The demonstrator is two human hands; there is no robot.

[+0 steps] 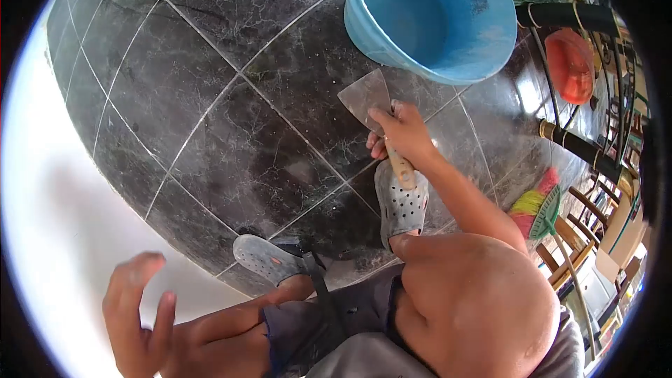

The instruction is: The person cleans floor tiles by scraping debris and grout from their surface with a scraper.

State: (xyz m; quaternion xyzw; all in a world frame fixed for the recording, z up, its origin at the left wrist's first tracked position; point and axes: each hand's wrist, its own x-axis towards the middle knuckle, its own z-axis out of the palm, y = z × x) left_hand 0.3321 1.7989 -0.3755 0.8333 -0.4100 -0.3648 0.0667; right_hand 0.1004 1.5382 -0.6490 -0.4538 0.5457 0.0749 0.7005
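In my right hand [406, 133] is a putty knife [365, 98], gripped where its wide flat blade meets the wooden handle. The blade points up and left over the dark tiles, just short of a blue bucket [420, 21]. A little liquid seems to lie at the bucket's bottom. My left hand [136, 308] is raised at the lower left in front of the white wall [42, 224], thumb and fingers apart and nothing between them. Below the knife's handle is my right clog [404, 199], grey and perforated.
Dark, dusty floor tiles [231, 126] with pale joints spread ahead. My left clog [262, 259] stands near the wall. To the right are a black metal frame [577, 143], a red basin [568, 66], a broom [542, 210] with coloured bristles and wooden chairs [577, 238].
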